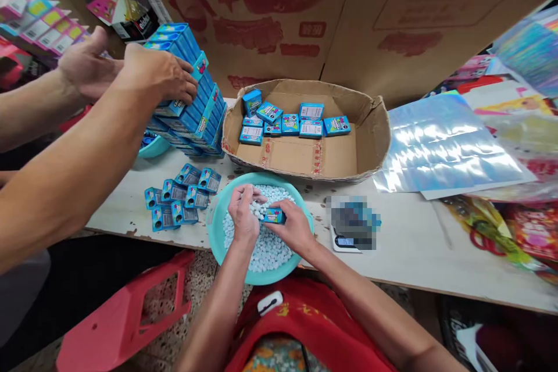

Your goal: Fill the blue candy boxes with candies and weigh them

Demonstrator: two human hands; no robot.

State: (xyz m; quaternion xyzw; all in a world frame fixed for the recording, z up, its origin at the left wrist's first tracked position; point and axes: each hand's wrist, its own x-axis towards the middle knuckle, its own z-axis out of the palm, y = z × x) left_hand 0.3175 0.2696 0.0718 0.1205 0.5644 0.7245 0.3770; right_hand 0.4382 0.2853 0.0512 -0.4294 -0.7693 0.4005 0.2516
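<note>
My right hand (296, 225) grips a small blue candy box (274, 215) between thumb and fingers, over a turquoise basin (217, 241). Close beside the box, my left hand (244, 212) is curled around some white candies (258, 208), at the box's left end. Many more loose white candies (265, 256) fill the basin below both hands. Several blue boxes (174, 190) lie on the table left of the basin. Behind it, a low cardboard tray (361, 151) holds several blue boxes (290, 124).
A co-worker's hands (152, 72) reach to a tall stack of blue boxes (192, 110) at left. Right of the basin sits a small scale (346, 242), partly blurred out. Shiny sheets (453, 145) lie farther right. A red stool (104, 325) stands lower left.
</note>
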